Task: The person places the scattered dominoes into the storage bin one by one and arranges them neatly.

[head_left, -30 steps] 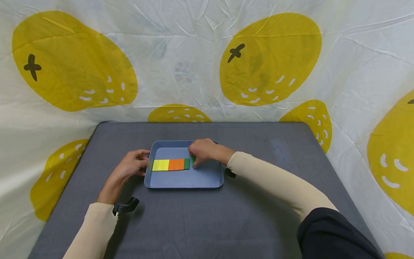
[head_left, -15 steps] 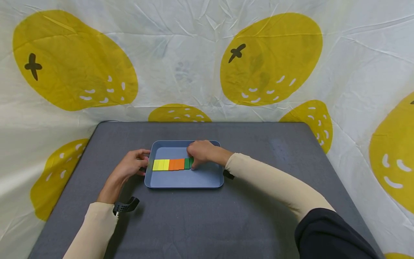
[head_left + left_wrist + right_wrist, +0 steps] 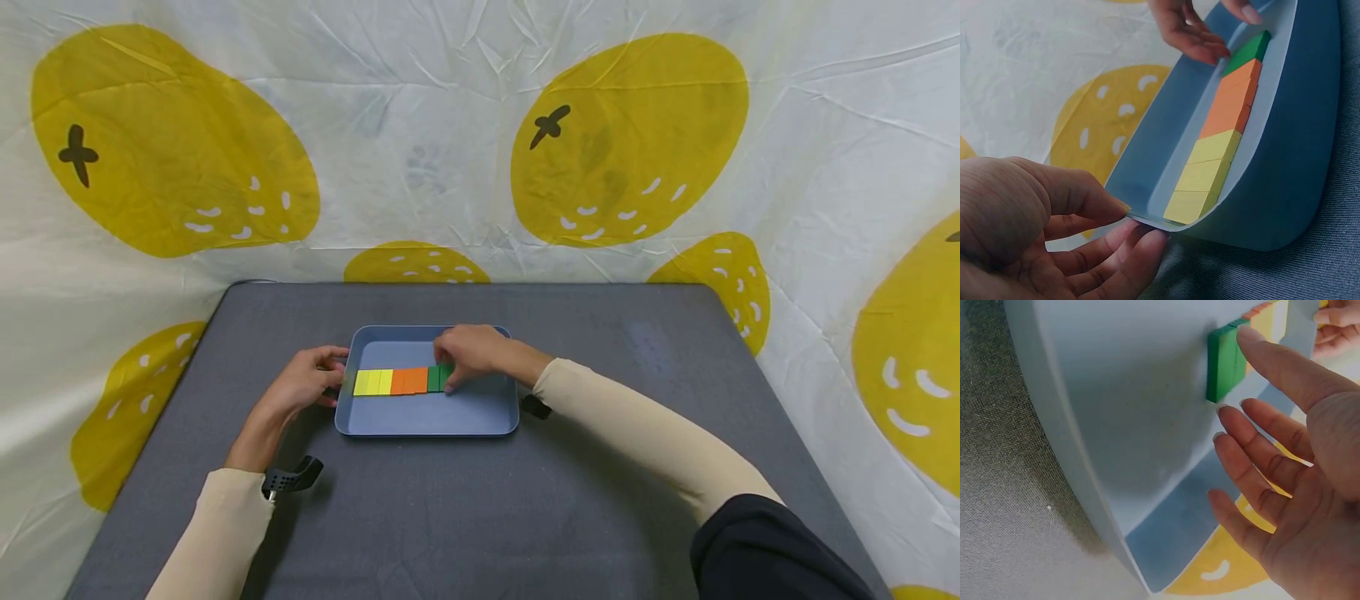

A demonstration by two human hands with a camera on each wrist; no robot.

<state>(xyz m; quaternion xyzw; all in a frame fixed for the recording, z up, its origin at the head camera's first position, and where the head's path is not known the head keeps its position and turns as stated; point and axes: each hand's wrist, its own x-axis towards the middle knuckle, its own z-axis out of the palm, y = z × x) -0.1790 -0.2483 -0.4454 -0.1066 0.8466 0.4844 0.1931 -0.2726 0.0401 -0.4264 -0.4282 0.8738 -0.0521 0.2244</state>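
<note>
Inside a blue-grey rectangular tray [image 3: 480, 417], flat tiles lie edge to edge in a row: yellow tiles [image 3: 372, 382] at the left, orange tiles [image 3: 408, 382] in the middle, green tiles [image 3: 439, 379] at the right end. My left hand [image 3: 303, 385] pinches the tray's left rim, thumb inside and fingers outside, as the left wrist view shows. Over the row's green end is my right hand [image 3: 472, 350], its thumb [image 3: 1272, 353] overlapping the top of the last green tile and its other fingers spread loosely close by. It grips nothing visible.
The tray stands on a table covered in dark grey cloth [image 3: 480, 517]. Behind the table hangs a white curtain [image 3: 420, 167] with large yellow fruit prints. A black band [image 3: 292, 477] sits at the left wrist.
My right hand brought a green tile leftward against the other green one, then eased back slightly, showing more of it. The left hand stays on the tray rim.
</note>
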